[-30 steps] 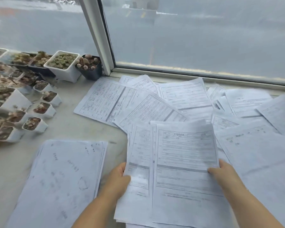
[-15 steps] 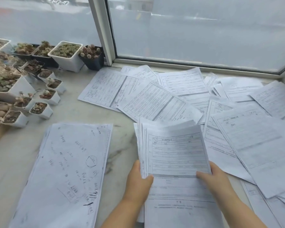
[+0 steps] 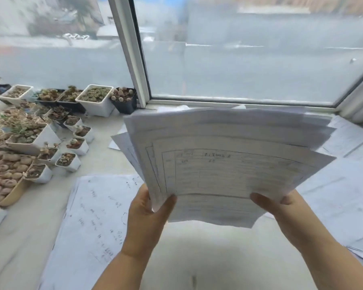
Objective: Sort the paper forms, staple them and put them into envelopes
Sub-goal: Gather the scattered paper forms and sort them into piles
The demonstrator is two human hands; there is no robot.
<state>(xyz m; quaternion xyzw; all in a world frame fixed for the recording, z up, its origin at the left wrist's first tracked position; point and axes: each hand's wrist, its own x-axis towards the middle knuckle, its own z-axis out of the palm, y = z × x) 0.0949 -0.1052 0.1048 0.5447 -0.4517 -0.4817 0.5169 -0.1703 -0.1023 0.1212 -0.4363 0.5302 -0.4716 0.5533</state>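
1. While both hands hold it up off the bench (image 3: 208, 258), the stack of forms (image 3: 224, 164) hangs in the air in front of the window (image 3: 249, 70), its sheets fanned apart and out of line.
2. Its long axis runs away from the person, near edge low at the hands, far edge lifted toward the glass; the printed face tilts up toward the person.
3. The left hand (image 3: 147, 218) grips the near left corner, thumb curled over the top sheet, fingers hidden beneath.
4. The right hand (image 3: 281, 210) pinches the near right corner the same way, thumb on the printed face.
5. Flat on the bench to the left lies a handwritten sheet (image 3: 92, 222), its long axis also running away from the person.
6. More loose papers (image 3: 344, 195) lie spread on the right.
7. Small pots of succulents (image 3: 71, 143) crowd the left side, up to the window frame.
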